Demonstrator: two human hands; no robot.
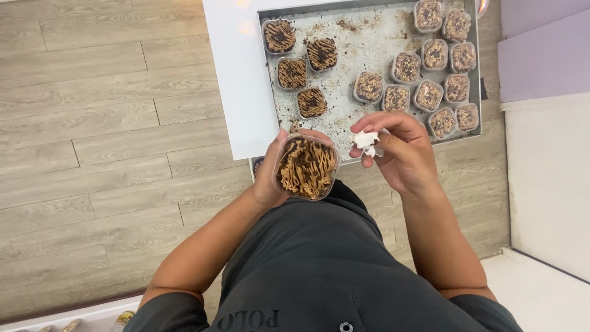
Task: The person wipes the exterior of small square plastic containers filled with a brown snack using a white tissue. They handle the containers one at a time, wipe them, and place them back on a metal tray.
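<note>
The left hand (267, 175) cupped a clear square cup (306, 167) of dessert, fingers wrapped round its left wall; the cup's top was laced with tan and brown piped lines. It was held in the air over the near edge of the white bench (236, 74), at about six o'clock from the tray (362, 43). At two o'clock from the cup, the right hand (399, 150) pinched a small crumpled white wad (366, 142) between thumb and fingertips, just beside the cup's rim. On the crumb-strewn metal tray, four striped cups (301, 71) sat at its nine o'clock side, well apart from a cluster of crumb-topped cups (430, 67) packed from the centre to three o'clock. Wood-look floor (92, 123) lay to the left.
</note>
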